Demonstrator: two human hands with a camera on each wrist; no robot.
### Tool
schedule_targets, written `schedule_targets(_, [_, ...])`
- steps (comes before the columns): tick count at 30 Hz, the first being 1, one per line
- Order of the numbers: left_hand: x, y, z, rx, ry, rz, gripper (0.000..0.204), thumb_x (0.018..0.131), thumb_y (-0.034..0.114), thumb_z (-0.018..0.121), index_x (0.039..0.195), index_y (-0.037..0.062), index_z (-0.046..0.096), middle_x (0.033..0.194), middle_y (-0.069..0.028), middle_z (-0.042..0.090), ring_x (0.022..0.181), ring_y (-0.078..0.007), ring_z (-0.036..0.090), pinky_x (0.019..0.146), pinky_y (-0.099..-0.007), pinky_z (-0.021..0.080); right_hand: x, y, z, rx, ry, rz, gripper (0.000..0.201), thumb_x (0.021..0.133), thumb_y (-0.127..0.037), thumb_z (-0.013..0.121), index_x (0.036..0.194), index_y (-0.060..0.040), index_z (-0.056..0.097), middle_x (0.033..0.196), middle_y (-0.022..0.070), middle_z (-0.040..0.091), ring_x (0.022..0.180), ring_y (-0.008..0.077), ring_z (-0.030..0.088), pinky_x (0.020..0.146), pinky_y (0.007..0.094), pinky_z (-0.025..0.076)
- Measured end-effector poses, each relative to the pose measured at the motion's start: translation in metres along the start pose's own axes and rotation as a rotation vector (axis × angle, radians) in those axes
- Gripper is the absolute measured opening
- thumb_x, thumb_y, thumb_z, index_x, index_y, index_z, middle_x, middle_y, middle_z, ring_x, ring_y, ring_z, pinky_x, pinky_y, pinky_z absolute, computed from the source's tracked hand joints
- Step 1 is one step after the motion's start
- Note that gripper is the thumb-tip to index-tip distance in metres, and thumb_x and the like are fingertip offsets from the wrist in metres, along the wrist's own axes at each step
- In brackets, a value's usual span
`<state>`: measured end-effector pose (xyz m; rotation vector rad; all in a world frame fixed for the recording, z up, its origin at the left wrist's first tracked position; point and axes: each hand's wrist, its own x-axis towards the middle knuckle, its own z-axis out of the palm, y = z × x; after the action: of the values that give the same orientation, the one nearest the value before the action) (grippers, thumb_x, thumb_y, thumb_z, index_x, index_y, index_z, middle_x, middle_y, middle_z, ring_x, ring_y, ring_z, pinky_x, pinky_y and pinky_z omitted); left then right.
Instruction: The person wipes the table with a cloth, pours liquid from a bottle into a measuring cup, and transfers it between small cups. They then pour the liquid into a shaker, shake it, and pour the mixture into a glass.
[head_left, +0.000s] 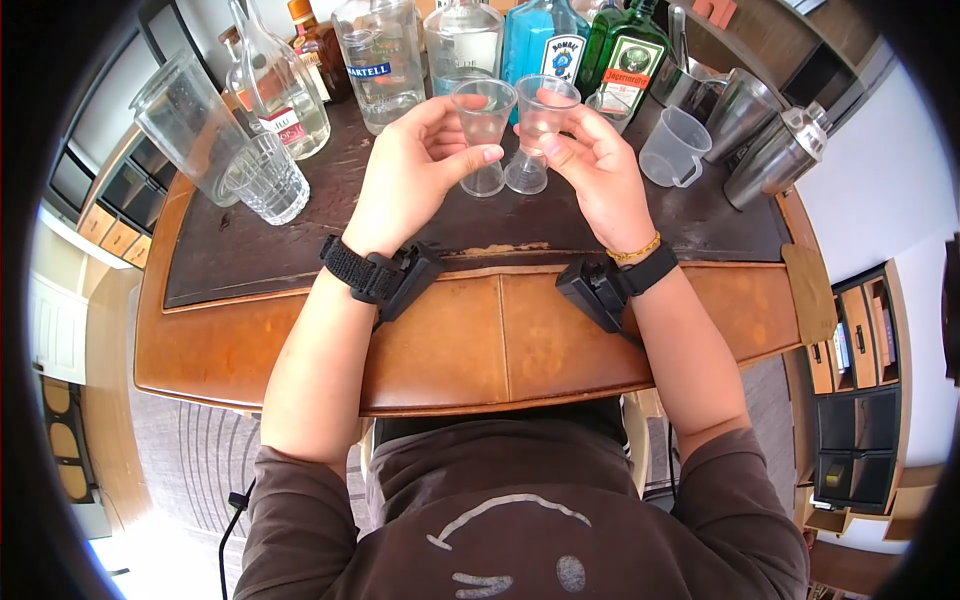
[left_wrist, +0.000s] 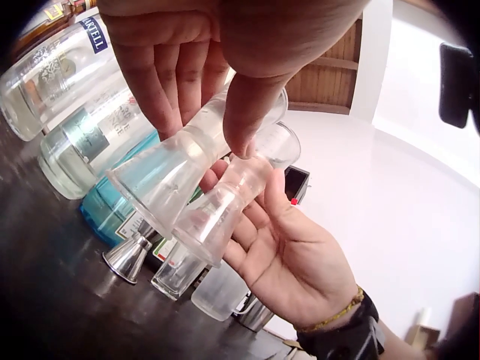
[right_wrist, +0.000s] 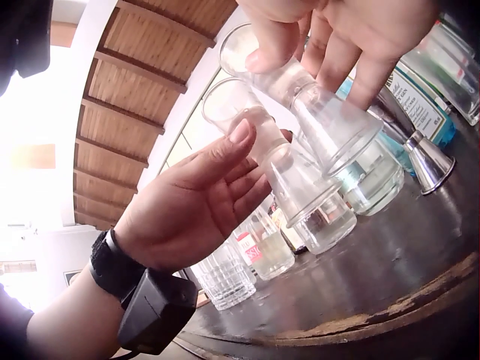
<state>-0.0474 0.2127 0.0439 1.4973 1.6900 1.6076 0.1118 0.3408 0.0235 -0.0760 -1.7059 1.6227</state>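
Observation:
Two clear double-ended measuring cups are held upright side by side above the dark table top. My left hand (head_left: 415,165) pinches the left cup (head_left: 484,125) between thumb and fingers. The right cup (head_left: 546,105) is pinched the same way by my right hand (head_left: 600,170). In the left wrist view the left cup (left_wrist: 161,176) and right cup (left_wrist: 217,217) stand close together, above the table surface. The right wrist view shows the left cup (right_wrist: 289,172) and right cup (right_wrist: 330,127) with a thumb on each. Whether they touch, I cannot tell.
Bottles line the back, among them a blue one (head_left: 540,45) and a green one (head_left: 625,60). Glasses, including a cut tumbler (head_left: 268,180), stand at the left. At the right are a plastic measuring jug (head_left: 675,148) and a metal shaker (head_left: 775,158). A metal jigger (right_wrist: 431,161) stands behind the cups.

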Motion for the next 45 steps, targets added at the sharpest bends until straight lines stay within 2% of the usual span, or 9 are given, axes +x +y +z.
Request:
schedule_targets(6, [0.000, 0.000, 0.000, 0.030, 0.000, -0.008, 0.044, 0.084, 0.003, 0.073, 0.125, -0.0003, 0.057, 0.095, -0.0039, 0.068, 0.089, -0.0077, 0.064, 0.083, -0.0218, 0.051, -0.001, 0.001, 0.000, -0.023, 0.001, -0.002, 0.044, 0.096, -0.010, 0.061, 0.136, 0.0023, 0.047, 0.116, 0.0093, 0.062, 0.106, 0.0148, 0.062, 0.092, 0.0271, 0.048])
schedule_targets(8, [0.001, -0.004, 0.000, -0.007, 0.026, 0.003, 0.044, 0.079, 0.009, 0.080, 0.119, 0.0036, 0.063, 0.089, -0.0001, 0.066, 0.081, -0.0068, 0.061, 0.079, -0.0230, 0.053, -0.001, 0.001, -0.001, -0.030, -0.002, 0.003, 0.044, 0.096, -0.010, 0.060, 0.136, 0.0021, 0.047, 0.116, 0.0091, 0.062, 0.106, 0.0147, 0.062, 0.092, 0.0271, 0.048])
schedule_targets(21, [0.000, -0.005, 0.000, -0.064, 0.035, 0.005, 0.042, 0.080, 0.007, 0.078, 0.119, 0.0025, 0.063, 0.091, -0.0023, 0.068, 0.082, -0.0083, 0.064, 0.080, -0.0241, 0.053, -0.002, 0.002, 0.000, -0.038, -0.010, 0.015, 0.041, 0.096, -0.009, 0.060, 0.134, 0.0008, 0.049, 0.115, 0.0087, 0.062, 0.105, 0.0144, 0.062, 0.092, 0.0270, 0.048])
schedule_targets(25, [0.002, -0.007, -0.005, 0.037, 0.003, -0.019, 0.043, 0.078, 0.008, 0.080, 0.118, 0.0018, 0.063, 0.086, -0.0019, 0.067, 0.080, -0.0086, 0.063, 0.078, -0.0244, 0.052, -0.002, 0.004, -0.002, -0.031, -0.021, 0.051, 0.039, 0.096, -0.008, 0.060, 0.132, 0.0008, 0.050, 0.114, 0.0086, 0.063, 0.105, 0.0144, 0.062, 0.092, 0.0272, 0.048])
schedule_targets(27, [0.002, -0.010, -0.008, 0.095, -0.017, -0.043, 0.043, 0.077, 0.008, 0.080, 0.117, 0.0015, 0.063, 0.085, -0.0021, 0.067, 0.080, -0.0093, 0.063, 0.077, -0.0250, 0.052, -0.001, 0.012, -0.008, -0.123, -0.095, 0.069, 0.043, 0.097, -0.008, 0.058, 0.136, 0.0019, 0.045, 0.121, 0.0133, 0.061, 0.113, 0.0198, 0.060, 0.098, 0.0317, 0.048])
schedule_targets(30, [0.003, -0.022, -0.012, 0.139, -0.056, -0.093, 0.043, 0.077, 0.007, 0.080, 0.116, 0.0011, 0.063, 0.083, -0.0032, 0.067, 0.081, -0.0114, 0.063, 0.077, -0.0267, 0.053, -0.001, 0.021, -0.014, -0.196, -0.128, 0.127, 0.039, 0.096, -0.004, 0.058, 0.133, 0.0021, 0.046, 0.119, 0.0122, 0.062, 0.111, 0.0189, 0.061, 0.098, 0.0307, 0.048])
schedule_targets(34, [0.001, -0.026, -0.014, 0.122, -0.095, -0.125, 0.043, 0.077, 0.006, 0.079, 0.116, 0.0006, 0.061, 0.094, -0.0073, 0.069, 0.087, -0.0138, 0.065, 0.080, -0.0279, 0.052, -0.002, 0.025, -0.020, -0.195, -0.159, 0.192, 0.038, 0.096, -0.004, 0.057, 0.132, 0.0007, 0.046, 0.118, 0.0111, 0.062, 0.112, 0.0189, 0.061, 0.098, 0.0309, 0.048])
schedule_targets(35, [0.002, -0.027, -0.015, 0.121, -0.107, -0.137, 0.044, 0.077, 0.006, 0.079, 0.116, 0.0006, 0.061, 0.097, -0.0081, 0.070, 0.090, -0.0143, 0.065, 0.081, -0.0281, 0.053, -0.002, 0.028, -0.020, -0.146, -0.130, 0.192, 0.036, 0.094, -0.003, 0.060, 0.128, -0.0025, 0.049, 0.113, 0.0095, 0.063, 0.105, 0.0158, 0.063, 0.088, 0.0274, 0.050])
schedule_targets(45, [0.005, -0.036, -0.016, 0.006, -0.170, -0.168, 0.046, 0.082, 0.002, 0.074, 0.123, -0.0012, 0.054, 0.107, -0.0130, 0.068, 0.103, -0.0182, 0.065, 0.087, -0.0294, 0.053, -0.006, 0.023, -0.013, -0.161, -0.125, 0.286, 0.034, 0.095, -0.001, 0.057, 0.127, -0.0030, 0.047, 0.114, 0.0102, 0.063, 0.107, 0.0165, 0.062, 0.086, 0.0275, 0.050])
